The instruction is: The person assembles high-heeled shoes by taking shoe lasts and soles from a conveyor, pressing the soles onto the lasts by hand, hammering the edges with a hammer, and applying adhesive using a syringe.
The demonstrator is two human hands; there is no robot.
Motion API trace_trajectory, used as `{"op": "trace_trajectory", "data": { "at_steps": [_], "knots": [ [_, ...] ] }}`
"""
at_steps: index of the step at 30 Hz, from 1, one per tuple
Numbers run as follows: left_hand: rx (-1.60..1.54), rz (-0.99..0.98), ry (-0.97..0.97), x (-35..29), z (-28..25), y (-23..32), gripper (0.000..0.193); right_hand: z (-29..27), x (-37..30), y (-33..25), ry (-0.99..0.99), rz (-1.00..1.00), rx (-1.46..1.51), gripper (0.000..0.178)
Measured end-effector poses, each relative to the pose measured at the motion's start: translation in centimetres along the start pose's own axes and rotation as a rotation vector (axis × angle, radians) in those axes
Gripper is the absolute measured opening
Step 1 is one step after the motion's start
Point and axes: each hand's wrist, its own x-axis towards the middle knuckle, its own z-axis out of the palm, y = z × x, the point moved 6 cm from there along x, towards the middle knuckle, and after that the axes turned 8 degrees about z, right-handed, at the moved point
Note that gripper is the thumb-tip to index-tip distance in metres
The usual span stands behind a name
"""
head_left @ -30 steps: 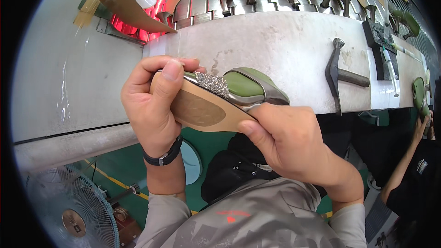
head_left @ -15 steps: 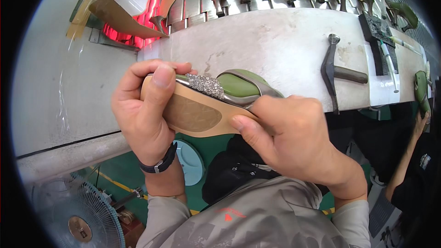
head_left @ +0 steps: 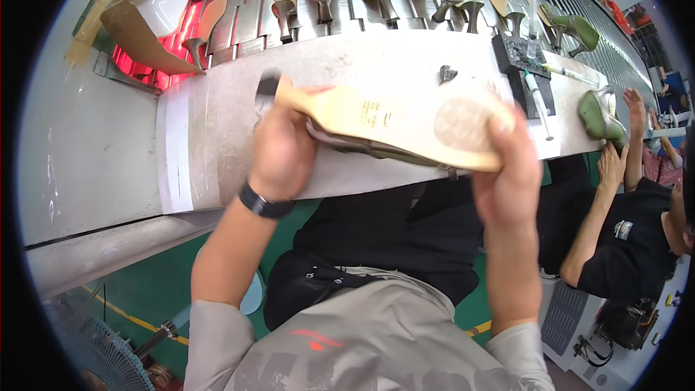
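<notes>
A green high-heeled shoe (head_left: 405, 119), blurred by motion, is held in both my hands over the worktable, its pale tan sole facing me. At the heel end, my left hand (head_left: 282, 148) is closed round the shoe near its grey heel (head_left: 268, 85). My right hand (head_left: 510, 159) grips the toe end, thumb on the sole and fingers hidden beneath. Only a narrow edge of the green upper shows under the sole. Behind the shoe lies a hammer (head_left: 449, 72), mostly covered, its metal head visible.
Beyond the worktable (head_left: 217, 105), a metal roller conveyor (head_left: 253, 11) carries several green shoes and tan-soled heels. A black block (head_left: 514, 58) and a syringe (head_left: 538, 98) lie to the right. Further right, a co-worker's hand (head_left: 614, 166) touches another green shoe (head_left: 599, 116). A fan (head_left: 108, 351) stands lower left.
The shoe has been turned end for end: its toe has gone from my left hand to my right, and my left hand now holds the heel end. The view has shifted right.
</notes>
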Motion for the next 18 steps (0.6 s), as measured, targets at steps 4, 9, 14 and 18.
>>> {"op": "trace_trajectory", "data": {
  "at_steps": [4, 9, 14, 18],
  "knots": [
    [0.449, 0.302, 0.019, -0.2, 0.7, 2.8, 0.069, -1.1, -6.1, 7.5, -0.035, 0.238, 0.161, 0.043],
    [0.759, 0.444, -0.513, 0.7, 4.5, 5.2, 0.089, 2.4, -4.8, 4.1, -0.279, -0.229, -0.780, 0.069],
    [0.913, 0.548, -0.588, -0.4, 5.0, 5.0, 0.095, 11.4, -2.5, -1.9, -0.546, -0.646, -0.937, 0.052],
    [0.870, 0.549, -0.511, -0.6, 3.7, 5.3, 0.097, 12.4, -5.7, -2.7, -0.613, -0.854, -1.160, 0.036]
  ]
}}
